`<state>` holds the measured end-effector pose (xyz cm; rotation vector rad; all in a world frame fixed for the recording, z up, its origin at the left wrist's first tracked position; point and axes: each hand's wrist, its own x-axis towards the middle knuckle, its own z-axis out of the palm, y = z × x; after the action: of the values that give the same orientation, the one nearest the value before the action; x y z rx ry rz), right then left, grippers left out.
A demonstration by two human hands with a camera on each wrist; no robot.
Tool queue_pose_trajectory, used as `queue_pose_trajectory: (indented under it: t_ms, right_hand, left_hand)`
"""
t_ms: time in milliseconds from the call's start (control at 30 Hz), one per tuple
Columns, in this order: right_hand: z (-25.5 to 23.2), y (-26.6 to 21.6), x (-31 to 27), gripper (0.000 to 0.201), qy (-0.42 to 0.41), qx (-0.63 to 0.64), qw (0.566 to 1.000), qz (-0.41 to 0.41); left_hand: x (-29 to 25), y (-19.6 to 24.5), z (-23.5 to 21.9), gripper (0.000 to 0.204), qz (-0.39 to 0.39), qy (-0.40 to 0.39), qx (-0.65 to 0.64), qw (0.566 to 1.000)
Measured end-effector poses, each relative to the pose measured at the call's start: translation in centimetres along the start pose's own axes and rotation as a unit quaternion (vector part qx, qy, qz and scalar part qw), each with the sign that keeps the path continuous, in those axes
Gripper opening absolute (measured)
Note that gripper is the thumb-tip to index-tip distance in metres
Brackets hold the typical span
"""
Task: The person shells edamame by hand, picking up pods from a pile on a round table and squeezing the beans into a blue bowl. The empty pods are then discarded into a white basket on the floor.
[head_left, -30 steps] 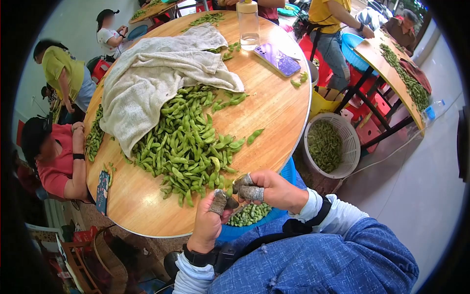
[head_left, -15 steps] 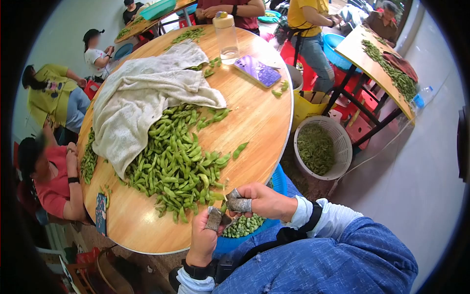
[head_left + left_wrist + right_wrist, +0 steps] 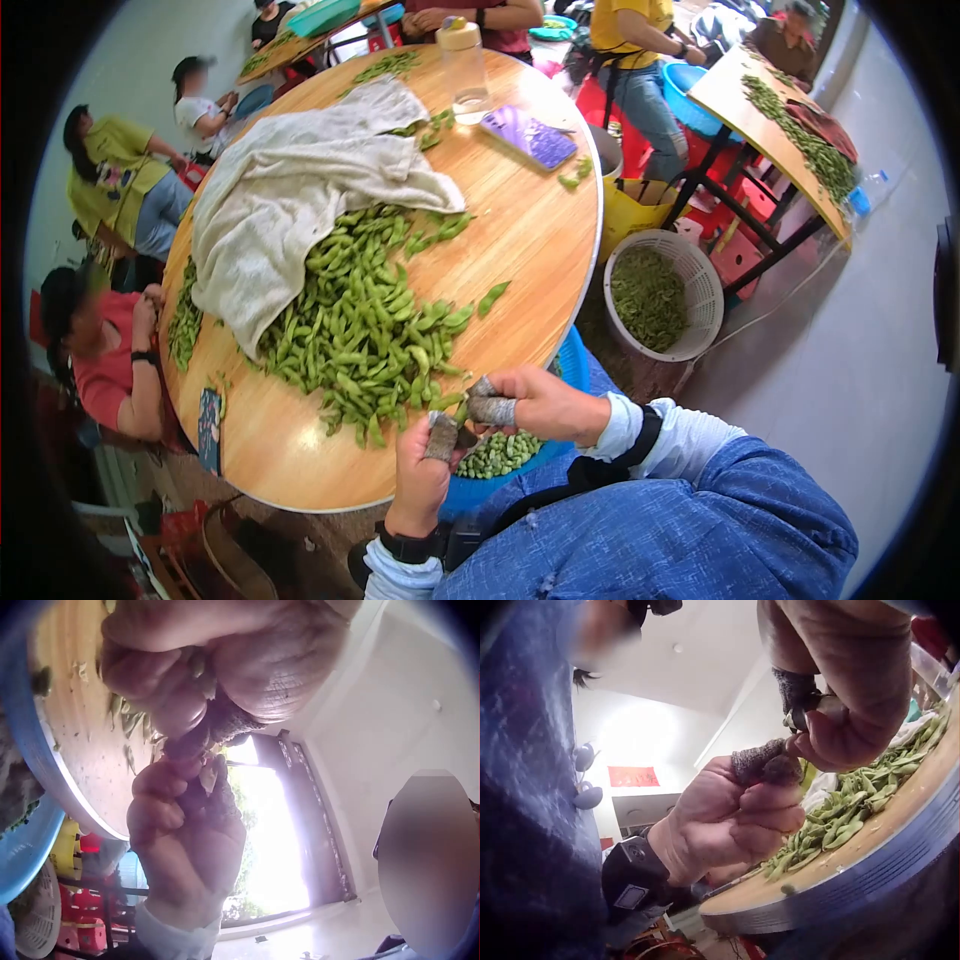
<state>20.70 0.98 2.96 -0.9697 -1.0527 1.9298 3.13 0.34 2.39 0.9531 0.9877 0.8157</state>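
Note:
Over the table's near edge, my left hand [image 3: 418,480] and right hand [image 3: 550,402] meet tip to tip, grey bands wrapped round thumbs and a finger. Between them the fingertips pinch a green soybean pod [image 3: 461,411], mostly hidden; its yellow-green end [image 3: 808,774] shows beside the left thumb in the right wrist view. In the left wrist view, a pale green piece [image 3: 209,778] sits in the right hand's grip. Directly below is a blue basin [image 3: 480,492] with shelled green beans [image 3: 500,454]. A heap of soybean pods [image 3: 350,320] lies just beyond the hands.
A whitish towel [image 3: 290,180] covers part of the heap on the round wooden table [image 3: 530,260]. A bottle [image 3: 463,75], a purple phone [image 3: 530,138] and a dark patterned phone [image 3: 209,430] lie around it. A white basket [image 3: 707,300] of pods stands right on the floor. Several people sit or stand nearby.
The head view has shifted, so the table sits a little lower and further left. Both hands stay together, pinching at the pod with small finger shifts. The person in yellow-green at left has turned.

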Motion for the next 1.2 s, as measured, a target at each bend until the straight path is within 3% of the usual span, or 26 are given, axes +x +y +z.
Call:
queue_pose_trajectory:
  t_ms: [333, 533, 600, 667, 733, 833, 933, 1033, 1067, 1133, 1200]
  right_hand:
    - [-0.1, -0.2, -0.1, 0.011, 0.003, -0.015, 1.000, -0.002]
    - [-0.4, 0.3, 0.3, 0.010, 0.012, -0.026, 1.000, 0.005]
    - [-0.6, 0.7, 0.5, 0.011, 0.010, -0.008, 1.000, 0.027]
    - [-0.1, 0.0, 0.2, 0.010, 0.006, 0.015, 1.000, 0.013]
    - [0.1, 0.3, 0.3, 0.010, -0.004, 0.022, 1.000, -0.013]
    - [-0.1, 1.6, 0.7, 0.010, -0.024, 0.010, 0.997, -0.070]
    - [0.0, 1.3, 0.4, 0.011, -0.044, 0.000, 0.991, -0.126]
    - [-0.2, 1.8, 0.6, 0.014, -0.059, -0.029, 0.984, -0.168]
    - [-0.3, 1.8, 0.6, 0.017, -0.064, -0.043, 0.981, -0.180]
    - [-0.4, 2.1, 0.7, 0.017, -0.063, -0.044, 0.982, -0.173]
    - [-0.4, 2.2, 1.0, 0.011, -0.053, -0.024, 0.988, -0.144]
  left_hand:
    - [-0.2, 0.5, 0.1, 0.010, -0.021, -0.011, 0.030, 0.999]
    - [-0.1, 0.3, 0.0, 0.008, -0.075, -0.018, -0.077, 0.994]
    - [0.1, -0.7, 0.0, 0.006, 0.053, 0.003, 0.124, 0.991]
    - [0.0, -0.6, 0.3, 0.007, 0.169, 0.031, 0.335, 0.926]
    - [-0.4, 0.8, 1.0, 0.012, 0.265, 0.065, 0.543, 0.794]
    - [-0.1, -0.4, 0.0, 0.019, 0.316, 0.038, 0.576, 0.753]
    - [-0.2, -1.2, 0.2, 0.016, 0.297, 0.052, 0.443, 0.845]
    - [-0.5, -1.7, 0.8, 0.013, 0.195, 0.066, 0.186, 0.961]
    - [-0.6, -1.8, 0.5, 0.013, 0.135, 0.045, 0.081, 0.986]
    - [-0.6, -2.0, -0.3, 0.013, 0.011, 0.004, -0.130, 0.991]
    - [-0.4, -1.5, -0.2, 0.013, 0.085, 0.016, 0.071, 0.994]
